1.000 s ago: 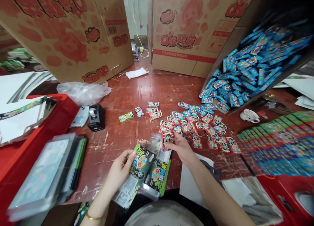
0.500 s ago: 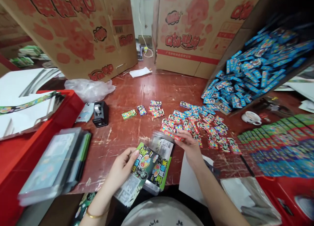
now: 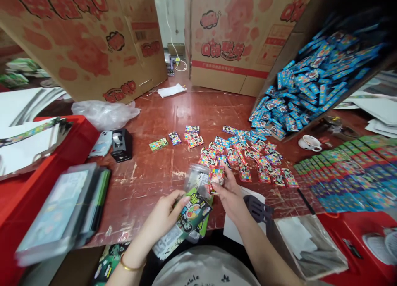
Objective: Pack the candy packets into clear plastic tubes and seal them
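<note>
My left hand [image 3: 172,209] grips a black and green printed card sleeve [image 3: 194,213], thumb on top, low over the table's front edge. Beneath it, partly covered, lies a clear plastic pouch [image 3: 198,176] with a printed label. My right hand [image 3: 228,189] pinches a small red candy packet [image 3: 216,178] upright, just above the pouch's far end. Beyond it are scattered several small packets [image 3: 245,153] in red, purple and blue. A green packet [image 3: 158,144] lies apart to the left.
A tipped carton of blue packets [image 3: 313,83] stands at the back right, near a small white cup [image 3: 310,143]. Rows of packets [image 3: 341,174] line the right side. At left are a red bin [image 3: 71,153], stacked plastic sleeves [image 3: 58,211] and a black tape dispenser [image 3: 120,145].
My right hand has turned the red packet from lying flat to standing upright, its front now showing. My left hand has shifted right with the card sleeve, covering more of the pouch.
</note>
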The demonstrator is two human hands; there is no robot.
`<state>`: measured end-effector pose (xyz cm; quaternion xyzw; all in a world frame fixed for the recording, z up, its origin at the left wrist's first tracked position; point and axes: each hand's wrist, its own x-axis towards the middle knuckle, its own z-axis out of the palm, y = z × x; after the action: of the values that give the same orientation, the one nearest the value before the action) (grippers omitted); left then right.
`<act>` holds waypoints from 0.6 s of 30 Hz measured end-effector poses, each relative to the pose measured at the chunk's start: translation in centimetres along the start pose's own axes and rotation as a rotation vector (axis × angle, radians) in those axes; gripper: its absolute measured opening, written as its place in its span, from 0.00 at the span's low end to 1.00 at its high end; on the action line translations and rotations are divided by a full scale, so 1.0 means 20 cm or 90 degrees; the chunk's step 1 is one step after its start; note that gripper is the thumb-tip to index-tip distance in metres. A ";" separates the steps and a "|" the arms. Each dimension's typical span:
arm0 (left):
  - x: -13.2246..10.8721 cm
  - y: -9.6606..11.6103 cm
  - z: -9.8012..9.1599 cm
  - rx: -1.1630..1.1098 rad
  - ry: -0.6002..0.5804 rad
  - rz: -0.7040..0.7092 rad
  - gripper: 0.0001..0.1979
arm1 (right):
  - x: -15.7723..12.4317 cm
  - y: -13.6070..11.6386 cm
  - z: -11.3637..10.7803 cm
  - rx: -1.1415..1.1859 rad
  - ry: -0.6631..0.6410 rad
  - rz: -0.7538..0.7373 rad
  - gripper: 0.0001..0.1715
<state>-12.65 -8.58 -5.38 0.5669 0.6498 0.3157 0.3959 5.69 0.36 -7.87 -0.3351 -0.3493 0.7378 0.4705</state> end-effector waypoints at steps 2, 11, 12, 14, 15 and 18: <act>0.00 0.01 0.01 0.005 0.000 0.001 0.15 | -0.01 -0.01 0.03 -0.065 -0.042 -0.037 0.35; 0.00 0.05 0.00 -0.013 -0.025 0.011 0.15 | -0.02 -0.09 -0.08 -0.492 -0.180 -0.145 0.05; 0.01 0.06 0.01 -0.024 -0.025 0.008 0.15 | -0.02 -0.10 -0.08 -0.524 -0.183 -0.165 0.05; 0.01 0.06 0.02 -0.038 -0.022 0.002 0.16 | -0.02 -0.14 -0.07 -0.569 -0.197 -0.209 0.07; 0.02 0.06 0.03 -0.039 -0.020 0.000 0.16 | -0.02 -0.15 -0.06 -0.587 -0.208 -0.228 0.08; 0.03 0.08 0.03 -0.013 -0.016 0.003 0.16 | 0.01 -0.21 -0.05 -0.636 -0.241 -0.256 0.08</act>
<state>-11.38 -7.74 -4.33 0.5684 0.6399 0.3162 0.4092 8.45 2.04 -4.91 -0.3058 -0.7908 0.4263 0.3152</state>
